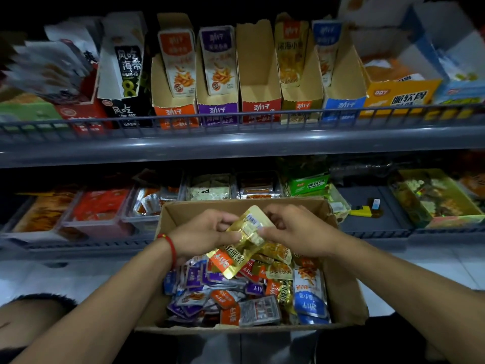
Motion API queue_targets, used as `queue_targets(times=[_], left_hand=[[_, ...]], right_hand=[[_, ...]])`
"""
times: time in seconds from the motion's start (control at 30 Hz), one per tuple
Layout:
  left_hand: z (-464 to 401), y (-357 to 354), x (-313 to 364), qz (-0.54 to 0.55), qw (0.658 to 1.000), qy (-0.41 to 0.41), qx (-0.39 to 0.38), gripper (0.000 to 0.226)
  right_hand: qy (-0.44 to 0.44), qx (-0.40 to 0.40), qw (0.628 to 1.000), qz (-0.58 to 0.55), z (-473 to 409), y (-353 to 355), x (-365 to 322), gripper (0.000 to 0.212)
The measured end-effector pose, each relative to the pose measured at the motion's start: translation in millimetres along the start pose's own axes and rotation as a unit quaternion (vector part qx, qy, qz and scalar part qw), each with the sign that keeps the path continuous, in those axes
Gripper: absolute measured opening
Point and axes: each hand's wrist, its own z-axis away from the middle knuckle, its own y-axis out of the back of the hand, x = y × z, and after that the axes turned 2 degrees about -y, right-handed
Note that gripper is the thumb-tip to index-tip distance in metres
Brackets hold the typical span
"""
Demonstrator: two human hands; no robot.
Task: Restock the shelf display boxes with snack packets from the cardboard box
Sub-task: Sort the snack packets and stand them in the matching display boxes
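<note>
Head view: both hands work above the cardboard box [341, 285], which sits below the upper shelf rail [236, 143]. The left hand [202, 232] and right hand [294, 232] together pinch a small bunch of gold snack packets [246, 240], lifted just clear of the loose heap in the box. Judged by appearance, the packets are light, thin, glossy foil pouches: pliable, likely slippery, prone to fanning apart if held by one edge. A squeeze across the flat faces near the middle seems safest. Above the box, the gold display box [301, 101] on the upper shelf already holds a few matching packets; beside it, the red display box [258, 80] stands empty.
</note>
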Motion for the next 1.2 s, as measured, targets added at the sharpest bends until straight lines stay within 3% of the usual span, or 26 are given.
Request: queue_targets(times=[0.2, 0.27, 0.33, 0.37, 0.43, 0.5, 0.6, 0.7, 0.77, 0.9, 1.0, 1.2], left_hand=[[10, 9, 11, 0.100, 0.989, -0.002, 0.113, 0.032], [11, 13, 11, 0.168, 0.972, 0.041, 0.159, 0.029], [13, 13, 16, 0.313, 0.937, 0.096, 0.120, 0.036], [15, 11, 20, 0.384, 0.914, 0.105, 0.082, 0.044], [16, 6, 24, 0.452, 0.887, 0.071, 0.060, 0.047], [13, 1, 23, 0.413, 0.902, 0.030, 0.120, 0.039], [14, -1, 21, 0.282, 0.942, 0.000, 0.184, 0.029], [20, -2, 26, 0.163, 0.975, -0.059, 0.140, 0.027], [22, -5, 29, 0.124, 0.984, -0.085, 0.095, 0.030], [23, 2, 31, 0.124, 0.982, -0.104, 0.095, 0.026], [27, 13, 31, 0.136, 0.981, -0.097, 0.101, 0.028], [29, 17, 31, 0.184, 0.959, -0.117, 0.183, 0.024]], right_hand=[[-0.025, 0.114, 0.971, -0.207, 6, 18, -12, 0.010], [0.017, 0.199, 0.968, -0.149, 8, 19, -9, 0.009], [0.095, 0.280, 0.955, -0.036, 13, 14, -10, 0.016], [0.142, 0.290, 0.946, 0.011, 14, 10, -11, 0.021], [0.226, 0.224, 0.944, 0.088, 15, -1, -11, 0.029], [0.257, 0.133, 0.944, 0.161, 14, -8, -9, 0.033], [0.227, 0.163, 0.953, 0.114, 13, -3, -15, 0.032], [0.127, 0.245, 0.961, 0.014, 10, 9, -25, 0.040], [0.070, 0.232, 0.967, -0.075, 7, 16, -30, 0.044], [0.026, 0.218, 0.949, -0.228, 4, 29, -35, 0.014], [-0.008, 0.231, 0.923, -0.307, 7, 39, -35, 0.012], [-0.033, 0.155, 0.929, -0.335, 12, 50, -37, 0.016]])
